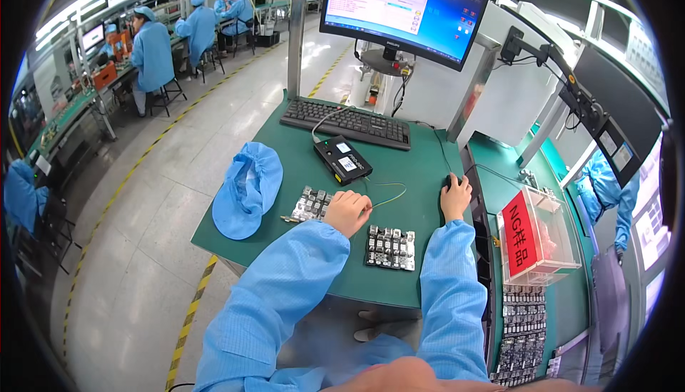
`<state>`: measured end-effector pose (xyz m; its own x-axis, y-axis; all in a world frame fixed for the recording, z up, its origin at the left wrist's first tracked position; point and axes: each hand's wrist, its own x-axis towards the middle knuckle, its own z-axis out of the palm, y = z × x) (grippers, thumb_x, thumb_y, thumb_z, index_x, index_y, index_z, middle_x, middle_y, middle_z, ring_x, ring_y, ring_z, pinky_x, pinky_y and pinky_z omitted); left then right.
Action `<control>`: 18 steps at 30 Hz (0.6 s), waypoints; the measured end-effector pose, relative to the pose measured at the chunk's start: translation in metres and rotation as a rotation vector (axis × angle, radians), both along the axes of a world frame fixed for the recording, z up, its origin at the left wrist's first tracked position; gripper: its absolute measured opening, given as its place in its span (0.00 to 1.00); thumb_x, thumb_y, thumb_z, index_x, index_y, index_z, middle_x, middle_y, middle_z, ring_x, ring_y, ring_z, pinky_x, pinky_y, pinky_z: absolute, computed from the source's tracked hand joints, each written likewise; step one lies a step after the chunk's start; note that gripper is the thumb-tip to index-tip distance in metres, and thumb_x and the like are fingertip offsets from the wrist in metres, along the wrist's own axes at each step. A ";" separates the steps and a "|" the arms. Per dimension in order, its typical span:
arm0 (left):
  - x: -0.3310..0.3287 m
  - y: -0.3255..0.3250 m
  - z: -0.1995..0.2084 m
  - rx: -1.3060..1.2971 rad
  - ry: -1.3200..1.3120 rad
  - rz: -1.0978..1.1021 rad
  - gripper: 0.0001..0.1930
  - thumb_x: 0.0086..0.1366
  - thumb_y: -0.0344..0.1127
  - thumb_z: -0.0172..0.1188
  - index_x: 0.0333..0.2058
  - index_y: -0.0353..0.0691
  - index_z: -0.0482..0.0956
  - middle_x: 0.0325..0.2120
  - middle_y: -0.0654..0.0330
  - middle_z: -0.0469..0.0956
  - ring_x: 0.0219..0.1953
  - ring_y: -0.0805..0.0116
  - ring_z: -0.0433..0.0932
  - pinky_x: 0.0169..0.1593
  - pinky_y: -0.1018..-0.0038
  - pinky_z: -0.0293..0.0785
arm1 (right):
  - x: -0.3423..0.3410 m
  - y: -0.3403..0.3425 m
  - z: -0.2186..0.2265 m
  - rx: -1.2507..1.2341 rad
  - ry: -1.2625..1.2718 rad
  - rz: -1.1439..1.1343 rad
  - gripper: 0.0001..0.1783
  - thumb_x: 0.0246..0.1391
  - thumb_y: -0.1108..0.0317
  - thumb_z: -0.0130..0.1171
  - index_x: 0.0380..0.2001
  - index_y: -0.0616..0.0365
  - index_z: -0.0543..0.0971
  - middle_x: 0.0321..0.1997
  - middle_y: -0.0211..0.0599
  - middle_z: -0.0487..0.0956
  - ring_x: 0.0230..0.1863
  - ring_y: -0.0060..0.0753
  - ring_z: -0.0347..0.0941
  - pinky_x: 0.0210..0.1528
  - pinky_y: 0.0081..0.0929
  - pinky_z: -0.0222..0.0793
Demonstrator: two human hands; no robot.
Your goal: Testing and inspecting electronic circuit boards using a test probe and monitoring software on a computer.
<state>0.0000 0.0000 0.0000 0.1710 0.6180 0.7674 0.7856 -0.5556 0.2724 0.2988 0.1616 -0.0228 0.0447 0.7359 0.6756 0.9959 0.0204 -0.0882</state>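
My left hand [347,212] is closed with curled fingers at the right edge of a panel of small metal-shielded circuit boards [311,202]. A thin yellow-green wire [397,196] loops from a black box [343,159] to its fingertips, and whatever sits at the wire's end is hidden. My right hand [455,199] is wrapped over a black computer mouse [447,181], mostly covering it. Between my forearms lies a second panel of circuit boards [390,248], which neither hand touches.
A black keyboard [349,122] and a lit monitor [404,8] stand at the back. A blue cloth cap [247,191] lies on the left of the green table [421,167]. On the right are a clear box [560,249] with a red sign and stacked board panels [523,335]. Co-workers sit far left.
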 end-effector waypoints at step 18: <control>0.000 0.001 -0.003 0.008 0.007 -0.020 0.09 0.49 0.32 0.64 0.24 0.45 0.70 0.22 0.67 0.71 0.31 0.68 0.71 0.39 0.71 0.64 | 0.004 -0.010 0.005 0.000 0.118 0.053 0.20 0.45 0.64 0.59 0.45 0.45 0.75 0.47 0.40 0.69 0.43 0.47 0.68 0.45 0.39 0.67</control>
